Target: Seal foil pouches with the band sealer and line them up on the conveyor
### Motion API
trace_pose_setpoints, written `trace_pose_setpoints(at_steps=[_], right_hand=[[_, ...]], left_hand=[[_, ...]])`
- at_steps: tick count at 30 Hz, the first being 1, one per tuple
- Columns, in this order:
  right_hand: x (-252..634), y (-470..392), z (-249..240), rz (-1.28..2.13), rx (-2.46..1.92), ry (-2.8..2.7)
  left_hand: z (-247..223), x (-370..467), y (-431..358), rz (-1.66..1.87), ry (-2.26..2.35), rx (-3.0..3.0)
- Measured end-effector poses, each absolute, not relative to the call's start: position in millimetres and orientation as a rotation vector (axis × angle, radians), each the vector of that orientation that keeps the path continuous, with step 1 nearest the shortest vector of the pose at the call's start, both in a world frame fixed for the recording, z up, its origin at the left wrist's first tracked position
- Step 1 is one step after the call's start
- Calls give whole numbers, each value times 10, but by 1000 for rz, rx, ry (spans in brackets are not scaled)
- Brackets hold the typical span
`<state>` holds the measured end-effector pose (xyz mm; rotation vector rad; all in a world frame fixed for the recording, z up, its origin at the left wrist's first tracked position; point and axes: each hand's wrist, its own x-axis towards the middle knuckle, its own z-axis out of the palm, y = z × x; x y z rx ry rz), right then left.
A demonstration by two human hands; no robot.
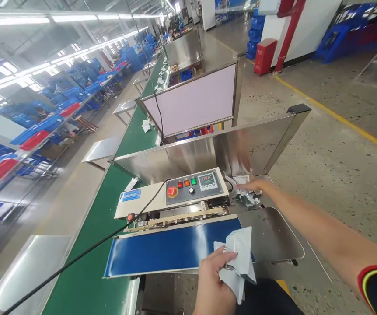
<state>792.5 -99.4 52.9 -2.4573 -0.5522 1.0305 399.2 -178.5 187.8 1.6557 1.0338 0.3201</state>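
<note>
My left hand is closed on a few white pouches, over the front right corner of a blue conveyor belt. My right hand reaches past the machine's right end with fingers stretched out over a heap of crumpled white and silvery pouches. Its fingertips appear to touch the heap, though they are small and partly blurred. Between the hands and to the left stands a band sealer with a red stop knob, lit buttons and a digital display.
A steel partition rises behind the sealer. Along the left runs a green conveyor with white pouches farther up. A black cable crosses the front left. A metal plate extends at the sealer's right.
</note>
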Motion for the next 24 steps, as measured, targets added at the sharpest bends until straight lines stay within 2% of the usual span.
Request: trace_pose_setpoints(at_steps=[4,8,11,13,16,21,24], right_hand=[[8305,-1189,581,1229,-2435,-518],[8325,-1563,805,1134,-2401,-601],[7803,-2029,1054,1076,-2181,-880],[7307,-2353,1212,1044,-1738,-1232],[6713,-2695,1328,1085,-1462,-1303],[6573,-2939,1286,820,-1780,-704],[6522,-2968,1356,820,-1786,-896]], left_hand=[[1856,4156,-1761,309,1056,1581],[1901,4297,-1626,203,1109,1496],[1939,4443,-1498,73,1137,1459],[1914,4538,-1413,29,1145,1455],[1841,4616,-1299,11,1068,1382],[1837,4564,-1160,-84,1121,1205],[1853,4568,-1123,-167,1135,1363]])
